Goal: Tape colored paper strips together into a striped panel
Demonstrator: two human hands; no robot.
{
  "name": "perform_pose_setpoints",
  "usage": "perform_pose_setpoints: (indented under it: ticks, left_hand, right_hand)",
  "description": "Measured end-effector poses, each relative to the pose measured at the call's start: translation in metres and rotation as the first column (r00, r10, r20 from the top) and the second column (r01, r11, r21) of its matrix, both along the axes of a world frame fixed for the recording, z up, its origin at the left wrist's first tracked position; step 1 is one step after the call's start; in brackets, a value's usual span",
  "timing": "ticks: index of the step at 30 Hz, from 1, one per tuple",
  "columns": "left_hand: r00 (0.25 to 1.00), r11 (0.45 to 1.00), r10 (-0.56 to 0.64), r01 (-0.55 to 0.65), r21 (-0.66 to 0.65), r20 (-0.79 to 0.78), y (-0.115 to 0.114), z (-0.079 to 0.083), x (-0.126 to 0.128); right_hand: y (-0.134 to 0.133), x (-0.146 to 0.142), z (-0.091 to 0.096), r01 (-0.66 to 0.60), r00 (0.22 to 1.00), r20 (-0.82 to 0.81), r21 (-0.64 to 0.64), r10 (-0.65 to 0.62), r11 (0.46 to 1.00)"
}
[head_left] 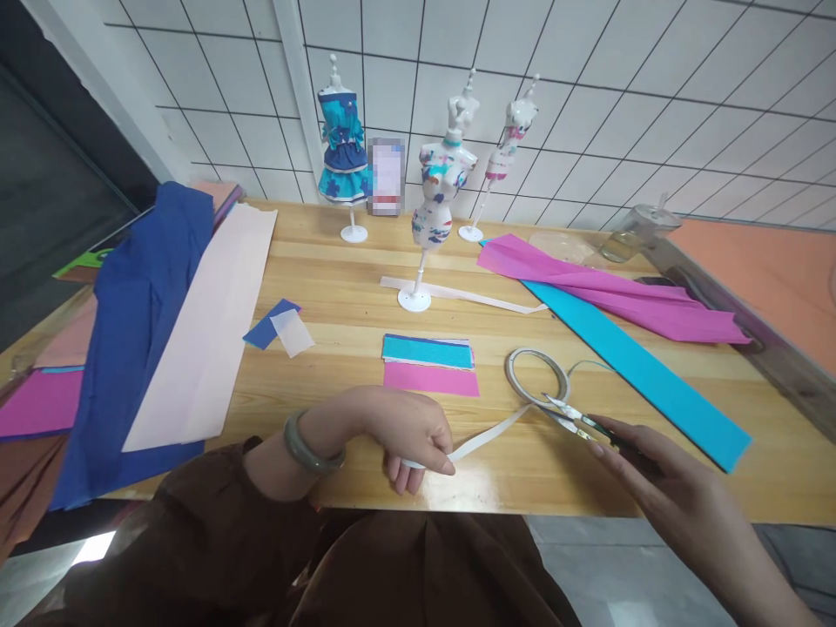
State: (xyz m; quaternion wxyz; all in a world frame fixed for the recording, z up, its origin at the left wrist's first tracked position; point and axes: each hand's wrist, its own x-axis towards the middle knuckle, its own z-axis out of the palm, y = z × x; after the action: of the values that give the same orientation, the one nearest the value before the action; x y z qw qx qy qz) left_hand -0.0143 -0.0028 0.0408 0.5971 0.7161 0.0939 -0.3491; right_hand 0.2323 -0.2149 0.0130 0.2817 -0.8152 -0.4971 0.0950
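My left hand [408, 435] pinches the loose end of a white tape strip [489, 433] near the table's front edge; a grey-green bangle sits on that wrist. The strip runs up and right to a flat white tape roll [536, 376]. My right hand [643, 466] grips small scissors [575, 418], whose open blades meet the strip just below the roll. A small stack of cut paper pieces, blue on top of pink [429, 363], lies just behind the strip.
Three small mannequins stand at the back: one in a blue dress [343, 152], a middle one [437, 196], a right one [513, 148]. Long pink [607, 292] and blue [643, 370] crepe paper lie right; dark blue [140, 322] and pale pink [209, 322] sheets left. A glass cup [633, 231] stands far right.
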Motion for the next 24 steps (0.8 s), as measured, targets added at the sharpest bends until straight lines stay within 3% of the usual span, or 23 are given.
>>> perform_pose_setpoints:
  ticks: [9, 12, 14, 16, 19, 24]
  left_hand:
    - [0.996, 0.994, 0.084, -0.083, 0.071, -0.009, 0.01, 0.006, -0.008]
    - [0.994, 0.975, 0.108, -0.113, 0.191, 0.035, 0.018, 0.006, -0.015]
    - [0.99, 0.935, 0.116, -0.138, 0.325, 0.086, 0.024, 0.005, -0.019]
    - [0.967, 0.849, 0.143, -0.229, 0.477, 0.21, 0.029, 0.004, -0.024]
    - [0.908, 0.733, 0.186, -0.383, 0.562, 0.376, 0.032, 0.006, -0.03]
    - [0.873, 0.746, 0.237, -0.445, 0.496, 0.426, 0.032, 0.012, -0.035]
  right_hand:
    - [0.009, -0.012, -0.014, -0.034, 0.999, 0.017, 0.03, 0.034, 0.999]
    - [0.023, -0.012, -0.021, -0.067, 0.993, 0.101, 0.053, 0.062, 0.996]
    - [0.032, -0.012, -0.023, -0.129, 0.984, 0.133, 0.049, 0.121, 0.99]
    - [0.039, -0.013, -0.024, -0.182, 0.974, 0.144, 0.039, 0.175, 0.983]
    - [0.045, -0.014, -0.023, -0.199, 0.969, 0.157, 0.026, 0.193, 0.98]
    - [0.05, -0.014, -0.023, -0.13, 0.977, 0.17, -0.006, 0.129, 0.992]
